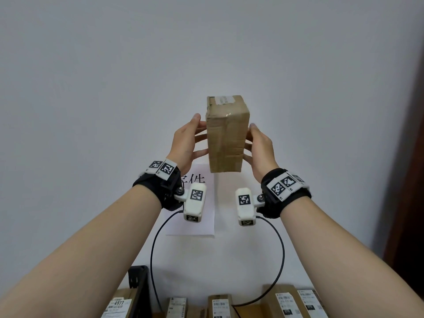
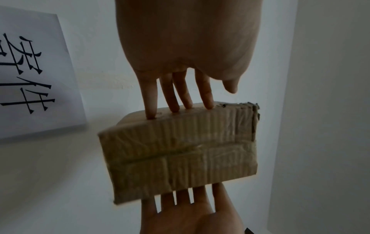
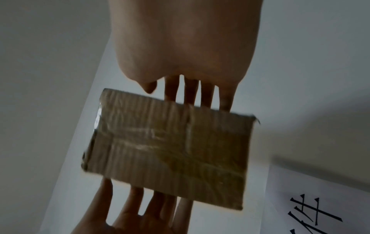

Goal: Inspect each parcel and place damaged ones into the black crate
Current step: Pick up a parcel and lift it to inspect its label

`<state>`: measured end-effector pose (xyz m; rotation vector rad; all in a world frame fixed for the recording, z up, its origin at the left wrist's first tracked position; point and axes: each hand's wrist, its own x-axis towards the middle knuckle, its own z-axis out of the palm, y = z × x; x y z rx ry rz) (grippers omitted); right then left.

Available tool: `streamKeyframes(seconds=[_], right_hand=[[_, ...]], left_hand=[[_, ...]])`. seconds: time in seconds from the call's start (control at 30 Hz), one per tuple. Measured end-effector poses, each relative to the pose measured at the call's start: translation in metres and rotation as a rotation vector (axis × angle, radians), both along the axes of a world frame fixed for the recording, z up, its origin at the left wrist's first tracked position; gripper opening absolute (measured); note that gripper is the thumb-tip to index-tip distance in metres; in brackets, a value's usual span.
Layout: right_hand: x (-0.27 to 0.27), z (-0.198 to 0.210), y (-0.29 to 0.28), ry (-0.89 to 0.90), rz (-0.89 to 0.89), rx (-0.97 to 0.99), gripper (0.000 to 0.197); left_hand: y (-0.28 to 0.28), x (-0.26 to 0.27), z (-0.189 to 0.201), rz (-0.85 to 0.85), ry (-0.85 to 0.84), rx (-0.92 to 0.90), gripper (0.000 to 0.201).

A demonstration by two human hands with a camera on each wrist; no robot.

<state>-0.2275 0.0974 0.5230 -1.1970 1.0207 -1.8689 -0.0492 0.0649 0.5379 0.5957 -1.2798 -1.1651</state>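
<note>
A brown taped cardboard parcel (image 1: 226, 138) (image 2: 180, 150) (image 3: 170, 147) is held upright in the air in front of the wall. My left hand (image 1: 187, 143) (image 2: 180, 47) presses straight fingers against its left side. My right hand (image 1: 259, 143) (image 3: 186, 39) presses straight fingers against its right side. Both thumbs stand free near the front edges. One corner of the parcel (image 2: 254, 109) looks frayed. A white label sits on its top face. The black crate (image 1: 138, 283) shows at the bottom left, with a labelled parcel (image 1: 119, 305) beside its wall.
Several labelled parcels (image 1: 219, 305) (image 1: 286, 299) lie in a row along the bottom edge. A white paper sign (image 1: 197, 223) with black characters hangs on the wall behind my wrists. A dark door frame (image 1: 410, 157) runs down the right side.
</note>
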Motion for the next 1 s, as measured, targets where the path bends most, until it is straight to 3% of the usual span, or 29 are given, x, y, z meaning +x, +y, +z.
streamKeyframes(seconds=[0.1, 0.23, 0.33, 0.67, 1.0], right_hand=[[0.001, 0.001, -0.002, 0.017, 0.016, 0.024, 0.049], [0.003, 0.002, -0.004, 0.002, 0.037, -0.026, 0.037], [0.004, 0.002, -0.006, -0.001, 0.04, -0.043, 0.048], [0.003, 0.004, -0.008, -0.055, 0.025, -0.064, 0.021], [-0.003, 0.005, -0.008, -0.022, 0.017, -0.07, 0.02]], left_hand=[[-0.005, 0.001, -0.003, 0.004, -0.008, -0.001, 0.043], [-0.008, 0.003, -0.003, 0.014, -0.002, 0.021, 0.035], [-0.01, 0.004, -0.002, 0.007, -0.012, 0.002, 0.028], [-0.018, 0.007, -0.005, 0.027, -0.013, 0.017, 0.024], [-0.011, 0.001, -0.003, 0.038, -0.006, 0.023, 0.027]])
